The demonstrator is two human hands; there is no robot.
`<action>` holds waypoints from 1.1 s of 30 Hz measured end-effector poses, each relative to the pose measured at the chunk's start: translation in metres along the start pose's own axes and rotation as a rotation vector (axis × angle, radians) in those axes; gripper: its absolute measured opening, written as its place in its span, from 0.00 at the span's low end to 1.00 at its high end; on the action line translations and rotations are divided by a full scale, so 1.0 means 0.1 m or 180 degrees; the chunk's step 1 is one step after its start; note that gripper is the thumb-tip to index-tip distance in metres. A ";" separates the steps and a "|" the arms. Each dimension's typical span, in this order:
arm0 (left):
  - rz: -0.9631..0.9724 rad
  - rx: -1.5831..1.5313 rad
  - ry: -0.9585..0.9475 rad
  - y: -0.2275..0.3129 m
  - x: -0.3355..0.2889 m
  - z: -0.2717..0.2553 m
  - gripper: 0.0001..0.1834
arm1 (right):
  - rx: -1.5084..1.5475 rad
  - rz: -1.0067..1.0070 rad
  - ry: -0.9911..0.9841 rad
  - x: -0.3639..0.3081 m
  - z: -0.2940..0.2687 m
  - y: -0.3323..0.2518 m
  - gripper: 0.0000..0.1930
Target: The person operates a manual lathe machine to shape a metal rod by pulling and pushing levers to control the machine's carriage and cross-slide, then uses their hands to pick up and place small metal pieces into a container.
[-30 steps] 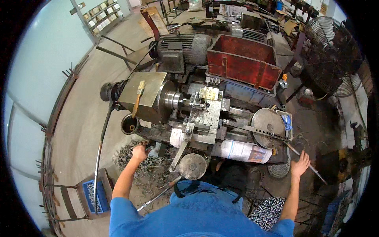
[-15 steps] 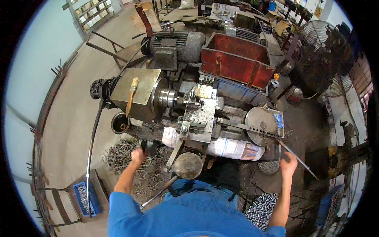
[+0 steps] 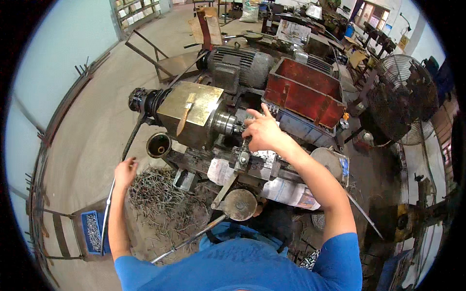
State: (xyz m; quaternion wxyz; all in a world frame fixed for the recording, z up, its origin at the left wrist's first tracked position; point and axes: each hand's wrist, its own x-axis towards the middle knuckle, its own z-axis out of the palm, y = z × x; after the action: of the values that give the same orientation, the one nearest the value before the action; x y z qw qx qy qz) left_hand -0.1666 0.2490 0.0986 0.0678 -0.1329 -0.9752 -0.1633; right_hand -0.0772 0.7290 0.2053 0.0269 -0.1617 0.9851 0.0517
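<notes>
My right hand [image 3: 263, 132] is over the cross slide of a lathe, close to the shiny round chuck [image 3: 226, 124]. Its fingers are spread, one pointing up and away; no part shows between them. Under it, the hand hides most of the tool post, leaving a clamp bolt [image 3: 243, 158] visible. At the left, my left hand [image 3: 125, 173] has its fingers curled at the long metal lever [image 3: 108, 203], which passes behind the hand and appears gripped. A wooden-handled brush [image 3: 185, 114] lies on the metal headstock cover [image 3: 204, 99].
A red metal bin [image 3: 303, 99] stands behind the lathe, near a motor [image 3: 242, 65]. A large fan [image 3: 400, 99] is at the right. Metal shavings [image 3: 158, 196] heap below the bed. A blue box [image 3: 92, 230] holds small metal parts. A round plate [image 3: 240, 204] is close to my body.
My right hand has moved from the right-hand rod to above the tool post. My left hand has gone left from beside the bed to the long lever. The view has turned slightly.
</notes>
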 end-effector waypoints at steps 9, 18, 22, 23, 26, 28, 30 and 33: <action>-0.1026 -0.0039 0.0433 -0.96 -0.54 -0.08 0.20 | -0.0058 0.0417 0.0304 0.22 0.21 0.10 0.21; -0.1310 -0.0163 0.0403 -0.91 -0.44 -0.03 0.28 | -0.0152 -0.0137 0.0273 0.11 0.24 -0.02 0.21; -0.1280 0.0235 0.0568 -1.07 -0.47 -0.07 0.30 | 0.0218 -0.0094 0.0062 0.21 0.18 -0.09 0.18; -0.1304 0.0214 0.0568 -1.04 -0.45 -0.07 0.30 | 0.0034 0.0012 0.0248 0.24 0.20 -0.08 0.18; -0.1399 0.0233 0.0578 -0.85 -0.49 -0.05 0.31 | -0.0228 0.0063 0.0496 0.37 0.36 -0.06 0.15; -0.1469 0.0334 0.0598 -0.52 -0.58 0.09 0.31 | -0.0249 0.0072 0.0121 0.46 0.38 -0.05 0.14; -0.1605 0.0342 0.0418 -0.25 -0.70 0.09 0.32 | -0.0149 0.0011 0.0106 0.50 0.34 -0.09 0.11; -0.1774 0.0279 0.0414 0.17 -0.83 0.10 0.29 | -0.0014 -0.0033 -0.0067 0.54 0.30 -0.11 0.11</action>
State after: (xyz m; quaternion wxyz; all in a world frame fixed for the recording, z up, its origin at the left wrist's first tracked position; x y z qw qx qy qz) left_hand -0.0832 0.2484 0.0798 0.0885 0.1540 -0.9739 -0.1416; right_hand -0.1241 0.7046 0.1704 0.0372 -0.1663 0.9838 0.0554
